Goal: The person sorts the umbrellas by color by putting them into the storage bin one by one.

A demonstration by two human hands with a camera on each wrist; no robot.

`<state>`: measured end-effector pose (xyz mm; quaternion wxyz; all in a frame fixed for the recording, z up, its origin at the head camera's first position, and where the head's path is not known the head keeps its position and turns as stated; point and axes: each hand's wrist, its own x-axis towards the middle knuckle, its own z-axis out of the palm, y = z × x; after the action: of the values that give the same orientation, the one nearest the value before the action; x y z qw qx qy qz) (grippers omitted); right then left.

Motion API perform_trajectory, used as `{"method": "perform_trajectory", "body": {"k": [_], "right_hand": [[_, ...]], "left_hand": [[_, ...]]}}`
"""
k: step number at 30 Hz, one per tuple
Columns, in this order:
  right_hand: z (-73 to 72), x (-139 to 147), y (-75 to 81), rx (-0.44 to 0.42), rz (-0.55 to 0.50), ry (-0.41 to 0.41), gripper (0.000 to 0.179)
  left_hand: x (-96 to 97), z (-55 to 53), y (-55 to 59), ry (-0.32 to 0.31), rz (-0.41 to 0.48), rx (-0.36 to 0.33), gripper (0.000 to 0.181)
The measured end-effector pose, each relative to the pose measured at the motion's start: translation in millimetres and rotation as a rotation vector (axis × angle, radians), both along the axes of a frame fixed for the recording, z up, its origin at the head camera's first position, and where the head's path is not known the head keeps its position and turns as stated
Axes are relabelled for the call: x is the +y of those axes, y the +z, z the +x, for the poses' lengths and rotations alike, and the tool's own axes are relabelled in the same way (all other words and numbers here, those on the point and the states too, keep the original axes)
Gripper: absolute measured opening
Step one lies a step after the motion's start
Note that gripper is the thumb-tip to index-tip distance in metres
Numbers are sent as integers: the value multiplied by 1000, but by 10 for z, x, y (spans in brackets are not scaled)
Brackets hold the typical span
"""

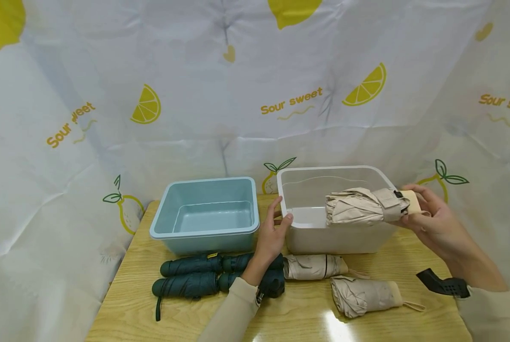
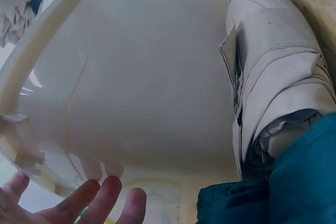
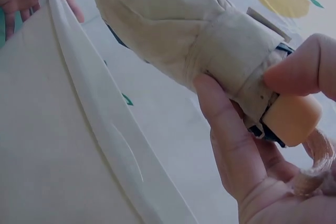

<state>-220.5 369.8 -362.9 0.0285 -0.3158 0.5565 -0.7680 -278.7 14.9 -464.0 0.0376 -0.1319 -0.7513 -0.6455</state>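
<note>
My right hand [image 1: 434,218] grips a folded beige umbrella [image 1: 357,206] by its pale handle end, thumb on one side and fingers on the other. The umbrella lies roughly level above the white bin [image 1: 331,240], its fabric end toward the bin's middle. At the bin's front left corner my left hand [image 1: 272,235] holds the rim between thumb and fingers; in the left wrist view its fingertips [image 2: 110,184] meet the wall. Two more beige umbrellas, one close to the bin [image 1: 308,267] and one nearer me [image 1: 357,295], lie on the table.
A light blue bin [image 1: 214,242] stands left of the white one. Several folded dark green umbrellas [image 1: 186,285] lie in two rows before it, partly under my left forearm. A lemon-print curtain [image 1: 195,142] hangs behind the wooden table [image 1: 126,304].
</note>
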Motion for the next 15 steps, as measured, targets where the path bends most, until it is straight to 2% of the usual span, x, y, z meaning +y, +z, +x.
{"method": "perform_trajectory", "body": {"k": [5,11,15], "right_hand": [[-110,-50,42,-43,48,-79,63],[-252,-94,84,-78,21,-39,62],[-310,-131,126,-123,27,-47,61]], "left_hand": [[3,-4,-12,-1,1,3,58],[4,1,-16,0,2,7,58],[8,9,-12,1,2,8,59]]}}
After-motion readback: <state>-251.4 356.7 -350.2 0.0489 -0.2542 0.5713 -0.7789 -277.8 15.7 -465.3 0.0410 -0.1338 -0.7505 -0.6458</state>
